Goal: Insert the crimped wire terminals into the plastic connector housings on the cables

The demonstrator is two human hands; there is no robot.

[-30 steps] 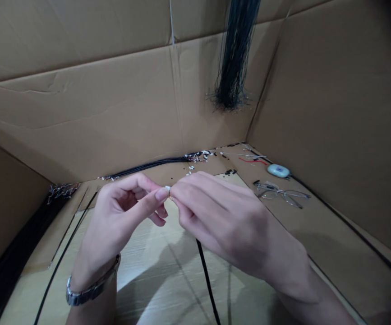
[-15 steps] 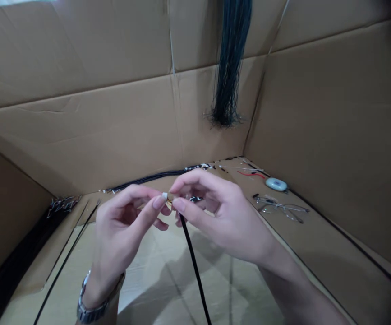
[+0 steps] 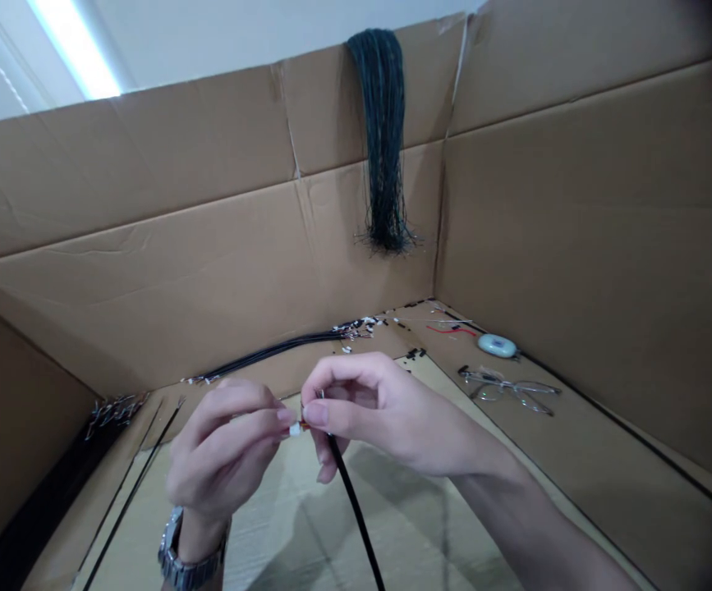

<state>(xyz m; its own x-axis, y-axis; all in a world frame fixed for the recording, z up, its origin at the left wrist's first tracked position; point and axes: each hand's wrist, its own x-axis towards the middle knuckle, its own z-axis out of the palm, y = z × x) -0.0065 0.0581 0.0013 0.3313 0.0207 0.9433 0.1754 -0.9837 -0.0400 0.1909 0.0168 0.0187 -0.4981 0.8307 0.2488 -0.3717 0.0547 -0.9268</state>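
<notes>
Along the far left of our cardboard enclosure lies a thick black cable bundle [image 3: 35, 509], its bare ends fanned out near the back wall [image 3: 146, 312]. Just right of it, we see a thin black cable [image 3: 137, 484] lying at a slant. Our left hand [image 3: 226, 451], a metal watch [image 3: 190, 558] on its wrist, has its fingers closed on a small white piece [image 3: 295, 429] held above the pale sheet [image 3: 306, 525]. Behind, slim black cables [image 3: 269, 351] run along the foot of the back wall. Touching the white piece are orange thin wires [image 3: 305, 425], which our right hand [image 3: 386, 414] grips between thumb and forefinger; a black cable [image 3: 356, 505] slopes down from beneath that hand. Over the back wall hangs a dark blue-green wire bundle [image 3: 385, 148]. Farther right we have black scraps [image 3: 414, 354], a red wire [image 3: 451, 330], a pale blue oval case [image 3: 497, 345] and, nearer us, eyeglasses [image 3: 509, 386].
</notes>
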